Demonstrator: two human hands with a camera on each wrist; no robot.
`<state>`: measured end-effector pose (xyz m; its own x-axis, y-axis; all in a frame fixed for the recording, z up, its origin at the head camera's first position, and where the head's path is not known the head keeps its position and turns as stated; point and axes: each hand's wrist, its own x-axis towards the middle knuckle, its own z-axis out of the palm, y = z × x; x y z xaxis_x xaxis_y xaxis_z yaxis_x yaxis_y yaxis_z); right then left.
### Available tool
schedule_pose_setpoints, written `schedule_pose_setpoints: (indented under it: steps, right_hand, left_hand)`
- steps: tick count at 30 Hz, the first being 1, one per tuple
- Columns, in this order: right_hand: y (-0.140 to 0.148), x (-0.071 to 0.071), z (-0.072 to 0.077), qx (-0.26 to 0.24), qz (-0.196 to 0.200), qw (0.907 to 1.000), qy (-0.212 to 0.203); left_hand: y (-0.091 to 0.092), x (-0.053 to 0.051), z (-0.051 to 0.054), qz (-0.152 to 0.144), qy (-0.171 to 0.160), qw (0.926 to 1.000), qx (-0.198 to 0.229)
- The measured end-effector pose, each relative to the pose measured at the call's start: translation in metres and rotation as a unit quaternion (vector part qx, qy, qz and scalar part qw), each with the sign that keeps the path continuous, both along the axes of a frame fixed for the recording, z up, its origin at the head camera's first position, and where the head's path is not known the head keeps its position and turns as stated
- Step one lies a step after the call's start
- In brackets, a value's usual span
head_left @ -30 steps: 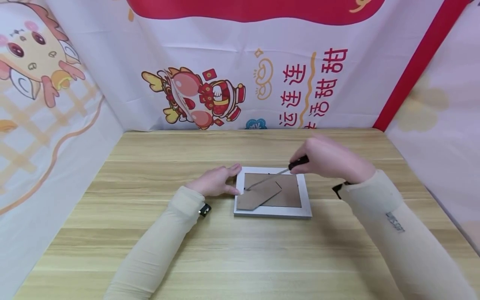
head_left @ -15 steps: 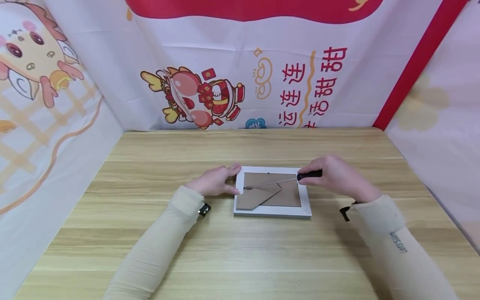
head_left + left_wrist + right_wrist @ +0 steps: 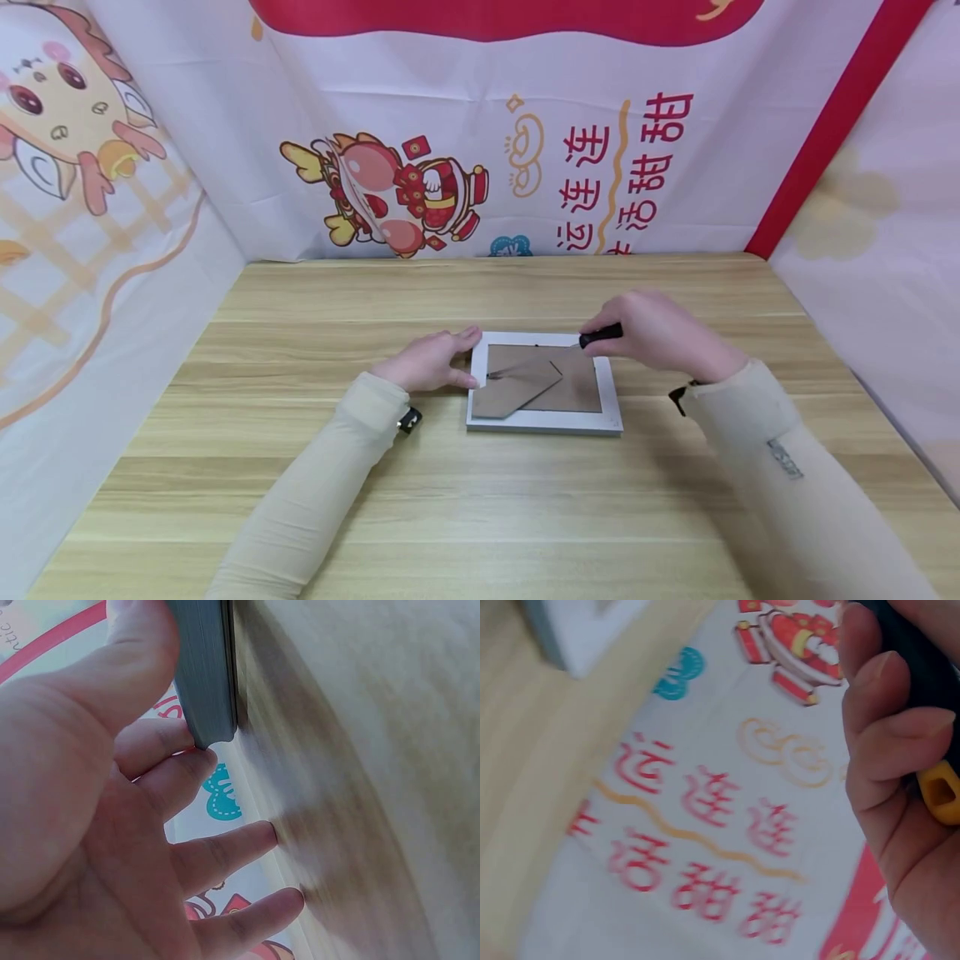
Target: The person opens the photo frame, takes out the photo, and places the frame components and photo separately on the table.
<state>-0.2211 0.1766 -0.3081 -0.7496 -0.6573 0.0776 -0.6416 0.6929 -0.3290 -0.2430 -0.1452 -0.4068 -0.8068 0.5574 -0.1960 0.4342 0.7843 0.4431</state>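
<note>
A white picture frame (image 3: pixel 555 422) lies back side up on the table, its brown backing board (image 3: pixel 577 390) showing. On the board is a brown stand flap (image 3: pixel 510 396). My left hand (image 3: pixel 431 360) holds the frame's left side; in the left wrist view, two fingertips meet the frame's edge (image 3: pixel 206 675) while the other two touch the table. My right hand (image 3: pixel 660 333) grips the black handle of a screwdriver (image 3: pixel 600 335), with a yellow end visible in the right wrist view. Its thin shaft slants down leftward, the tip at the board's left edge near my left thumb.
The wooden table (image 3: pixel 360 517) extends around the frame on every side. A printed white cloth (image 3: pixel 420 92) hangs behind it, and more cloth covers the left and right sides.
My right hand first swung lower and to the right with the screwdriver, then came back up and left. The screwdriver's tip stays at the board's left edge. My left hand keeps its place.
</note>
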Motion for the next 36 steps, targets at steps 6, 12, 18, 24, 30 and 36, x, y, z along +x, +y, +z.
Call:
schedule_pose_setpoints:
  steps: [6, 12, 18, 24, 30, 36]
  right_hand:
    - [-0.033, -0.005, 0.038, 0.068, 0.048, 0.9965, -0.007]
    - [-0.067, -0.008, 0.069, 0.148, 0.041, 0.988, -0.018]
    - [-0.1, -0.008, 0.088, 0.216, 0.018, 0.9758, -0.028]
    - [-0.128, -0.006, 0.1, 0.259, 0.014, 0.9657, -0.015]
    - [-0.146, -0.002, 0.106, 0.295, 0.029, 0.9552, 0.005]
    - [-0.163, 0.002, 0.108, 0.336, 0.045, 0.9405, 0.028]
  left_hand:
    - [0.0, 0.0, -0.001, 0.003, -0.005, 1.0, 0.002]
    - [0.0, 0.0, -0.001, 0.004, -0.005, 1.0, -0.001]
    - [0.0, -0.002, -0.002, 0.01, -0.01, 0.9999, 0.0]
    - [0.0, -0.004, -0.002, 0.0, -0.012, 0.9999, -0.003]
    - [-0.001, -0.004, 0.0, -0.013, -0.005, 0.9999, 0.007]
    - [-0.002, -0.005, -0.002, -0.018, 0.002, 0.9998, 0.011]
